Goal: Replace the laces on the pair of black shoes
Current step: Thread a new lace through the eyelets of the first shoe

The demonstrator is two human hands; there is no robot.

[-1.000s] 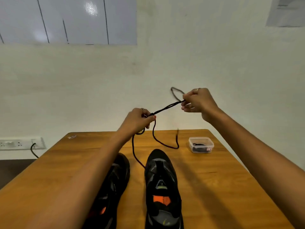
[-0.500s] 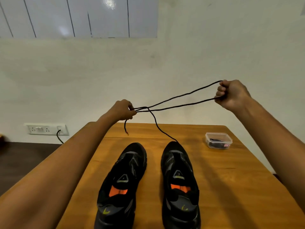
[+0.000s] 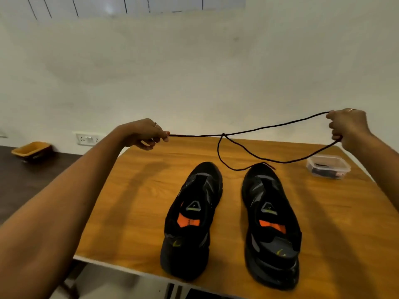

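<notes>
Sitting nearest the person, the two black shoes, left shoe (image 3: 192, 221) and right shoe (image 3: 271, 225), lie side by side on the wooden surface (image 3: 133, 203), toes pointing to twelve o'clock, tongues open and eyelets bare, likely ready for threading. Above them the black lace (image 3: 259, 131) hangs stretched between both hands, probably to straighten it and find its ends; a slack loop droops to the right shoe's toe. The left hand (image 3: 146, 133), at nine o'clock, pinches one end; the right hand (image 3: 347, 126), at three o'clock, grips the doubled part. Farther off at two o'clock sits a clear plastic box (image 3: 328, 167).
</notes>
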